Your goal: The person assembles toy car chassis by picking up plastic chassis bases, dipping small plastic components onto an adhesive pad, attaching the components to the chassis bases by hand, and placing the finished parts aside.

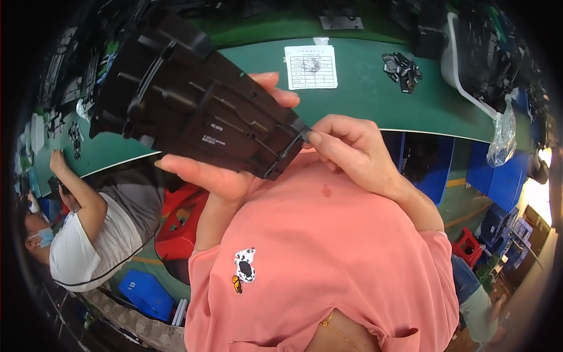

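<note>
A large black moulded plastic housing (pixel 205 111) with ribs and small white print is held up, tilted, in front of my chest. My left hand (pixel 220 176) wraps round it from beneath, thumb along the near side and fingertips showing past the far edge. At the narrow right end of the housing, my right hand (pixel 355 149) pinches with thumb and forefinger at its corner. Whether a small part sits between those fingertips is hidden. Beyond the housing, a pile of small black plastic pieces (pixel 403 71) lies on the green table (pixel 363 105).
A printed paper form (pixel 311 67) lies on the table. At the right stands a grey bin (pixel 451 58) of black parts, with a clear plastic bag (pixel 501 141) at its edge. Blue bins (pixel 437 170) stand below. A masked co-worker (pixel 97 234) sits at left by a red stool (pixel 179 229).
</note>
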The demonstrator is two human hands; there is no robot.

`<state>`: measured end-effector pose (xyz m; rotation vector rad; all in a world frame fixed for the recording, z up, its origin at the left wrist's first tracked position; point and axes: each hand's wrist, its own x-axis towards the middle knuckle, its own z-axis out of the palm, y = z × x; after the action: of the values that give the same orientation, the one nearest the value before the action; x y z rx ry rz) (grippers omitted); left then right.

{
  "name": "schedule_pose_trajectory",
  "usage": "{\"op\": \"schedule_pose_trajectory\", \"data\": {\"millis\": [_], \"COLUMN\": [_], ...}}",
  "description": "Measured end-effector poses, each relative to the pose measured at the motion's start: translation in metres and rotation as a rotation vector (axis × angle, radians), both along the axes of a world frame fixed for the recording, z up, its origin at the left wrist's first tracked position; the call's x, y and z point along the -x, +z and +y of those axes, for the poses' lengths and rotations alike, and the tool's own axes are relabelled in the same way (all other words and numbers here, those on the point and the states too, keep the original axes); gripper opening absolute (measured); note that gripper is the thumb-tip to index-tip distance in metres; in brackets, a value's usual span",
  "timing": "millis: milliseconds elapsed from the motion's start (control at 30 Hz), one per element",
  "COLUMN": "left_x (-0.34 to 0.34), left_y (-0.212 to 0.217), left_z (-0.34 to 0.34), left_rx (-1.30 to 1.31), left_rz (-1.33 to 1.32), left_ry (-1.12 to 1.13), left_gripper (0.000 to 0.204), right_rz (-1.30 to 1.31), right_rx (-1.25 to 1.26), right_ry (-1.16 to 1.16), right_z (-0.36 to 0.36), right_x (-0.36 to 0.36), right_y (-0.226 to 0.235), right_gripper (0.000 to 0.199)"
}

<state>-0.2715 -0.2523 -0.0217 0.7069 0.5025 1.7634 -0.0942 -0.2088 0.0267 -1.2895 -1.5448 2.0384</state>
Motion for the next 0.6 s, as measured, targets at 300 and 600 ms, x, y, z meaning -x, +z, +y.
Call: {"op": "schedule_pose_trajectory", "data": {"millis": [300,600], "left_x": [-0.009,-0.005], "left_y": [-0.005,0.001], "left_z": [0.001,0.007], "left_rx": [-0.127,0.037], "left_rz": [-0.117,-0.258], "left_ry": [-0.081,0.014], "left_gripper": [0.101,0.09], "right_rz": [0.047,0.047], "right_rx": [0.003,-0.1], "right_ry": [-0.028,0.002], "right_z": [-0.002,0.003], "right_x": [-0.003,-0.014], "right_y": [-0.006,-0.006], "right_gripper": [0.014,0.014]}}
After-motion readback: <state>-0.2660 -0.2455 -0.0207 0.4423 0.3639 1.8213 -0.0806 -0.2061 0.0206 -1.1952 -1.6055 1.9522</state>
